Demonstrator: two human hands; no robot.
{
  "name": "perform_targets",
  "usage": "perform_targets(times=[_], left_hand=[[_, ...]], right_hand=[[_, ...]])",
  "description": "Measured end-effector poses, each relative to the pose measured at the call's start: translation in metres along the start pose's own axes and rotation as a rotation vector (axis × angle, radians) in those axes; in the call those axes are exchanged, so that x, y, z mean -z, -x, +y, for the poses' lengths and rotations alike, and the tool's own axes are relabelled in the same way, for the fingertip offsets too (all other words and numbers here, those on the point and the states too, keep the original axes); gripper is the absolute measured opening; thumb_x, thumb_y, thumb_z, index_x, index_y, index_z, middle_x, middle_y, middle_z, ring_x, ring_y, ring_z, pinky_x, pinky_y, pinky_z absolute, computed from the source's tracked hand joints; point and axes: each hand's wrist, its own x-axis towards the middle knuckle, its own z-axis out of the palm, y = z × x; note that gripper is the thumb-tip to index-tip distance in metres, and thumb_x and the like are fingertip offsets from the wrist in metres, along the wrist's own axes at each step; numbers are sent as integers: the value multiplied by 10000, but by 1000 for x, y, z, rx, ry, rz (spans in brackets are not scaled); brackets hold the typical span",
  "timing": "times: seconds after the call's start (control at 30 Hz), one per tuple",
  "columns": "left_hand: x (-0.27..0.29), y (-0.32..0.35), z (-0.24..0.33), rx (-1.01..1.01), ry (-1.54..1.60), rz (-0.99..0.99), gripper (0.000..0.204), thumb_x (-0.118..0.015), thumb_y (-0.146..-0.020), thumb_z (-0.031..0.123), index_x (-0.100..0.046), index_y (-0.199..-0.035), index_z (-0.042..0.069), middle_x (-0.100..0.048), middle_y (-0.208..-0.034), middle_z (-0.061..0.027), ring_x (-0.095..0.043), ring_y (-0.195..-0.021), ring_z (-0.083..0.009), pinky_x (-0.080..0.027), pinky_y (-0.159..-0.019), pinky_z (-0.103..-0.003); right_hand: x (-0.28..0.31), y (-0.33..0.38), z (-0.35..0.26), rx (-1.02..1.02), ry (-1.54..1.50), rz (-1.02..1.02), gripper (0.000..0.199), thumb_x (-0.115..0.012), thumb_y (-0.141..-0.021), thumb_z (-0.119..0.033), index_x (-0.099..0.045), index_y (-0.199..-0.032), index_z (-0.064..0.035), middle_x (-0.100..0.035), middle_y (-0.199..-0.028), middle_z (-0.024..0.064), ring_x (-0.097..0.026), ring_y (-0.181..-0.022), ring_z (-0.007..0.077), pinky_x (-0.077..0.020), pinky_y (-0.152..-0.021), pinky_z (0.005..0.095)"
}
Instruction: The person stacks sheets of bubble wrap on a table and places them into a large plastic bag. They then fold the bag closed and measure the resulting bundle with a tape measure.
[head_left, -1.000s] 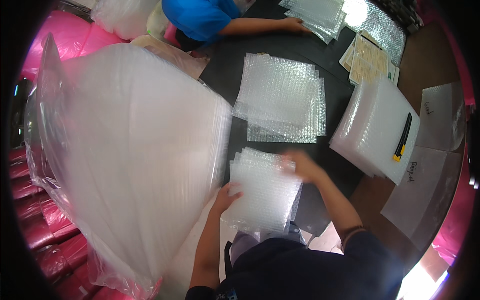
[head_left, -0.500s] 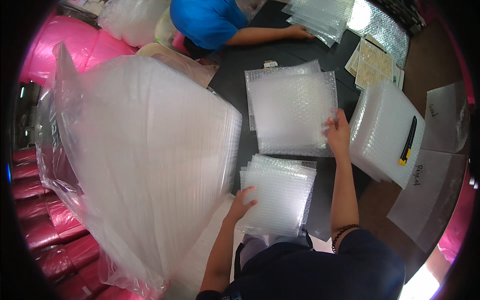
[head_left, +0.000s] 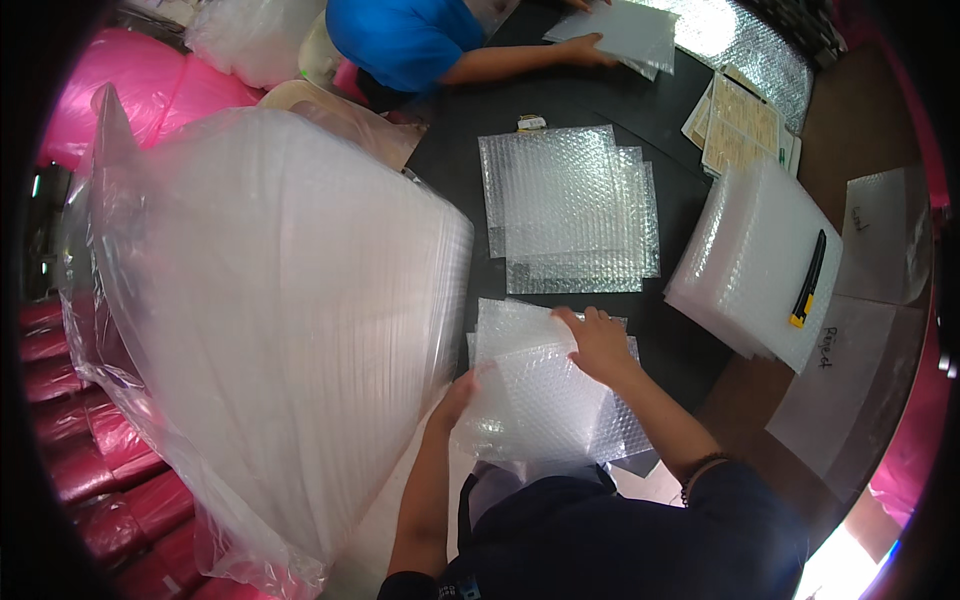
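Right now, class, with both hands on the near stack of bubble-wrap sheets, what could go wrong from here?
1. The right hand and left hand rest on slippery sheets, so the near stack may fan or two sheets lift together.
2. The big bagged bundle leans right beside that stack and might slump onto it.
3. The utility knife on the sloping right pile could slide off.

Two bare hands reach forward from the bottom edge

The left hand [head_left: 460,388] is out in front on a bent, bare arm, with its fingers held flat and close together. The right hand [head_left: 600,343] reaches a bit farther, palm down, fingers spread a little. A dark band sits on the right wrist, next to a dark sleeve.
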Motion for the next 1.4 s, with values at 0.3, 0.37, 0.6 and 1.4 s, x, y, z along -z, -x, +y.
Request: perform_targets(times=[0.3,0.37,0.6,1.4], left_hand=[[-44,-7,-20,-327,-603,379,794,-825,-618,254,-426,-1262,15,-485,-1227,-146,-446,-1177,-280,-347,-999,-373],[-31,-11,-25,-357,-493,291,773,-762,-685,348,-410,-1284,10,-468,-1255,-155,-420,-1204,-278,-320,-1015,-365],[-23,-1,-14,-432,-39,-2,925,-438,-760,722,-361,-1339,6,-379,-1365,-159,-344,-1271,-260,-228,-1064,-352],[-34,-8,6,-220,-291,289,980,-717,-756,175,3,-1409,52,-394,-1327,-169,-401,-1213,-259,-338,-1010,-365]], right_hand=[[98,7,27,15,-1140,335,198,-673,-797,-198,-669,-929,-51,-647,-849,49,-585,-793,134,-455,-756,301],[117,11,35,54,-1420,424,183,-653,-826,-171,-653,-966,-52,-641,-904,19,-560,-824,97,-437,-762,266],[-27,-27,34,-370,-1837,681,379,-637,-859,-223,-505,-1164,-41,-550,-1096,15,-492,-978,96,-371,-867,246],[-18,-53,50,296,-1156,-121,221,-538,-872,-137,-603,-1065,-52,-560,-1191,74,-505,-1125,206,-379,-963,361]])
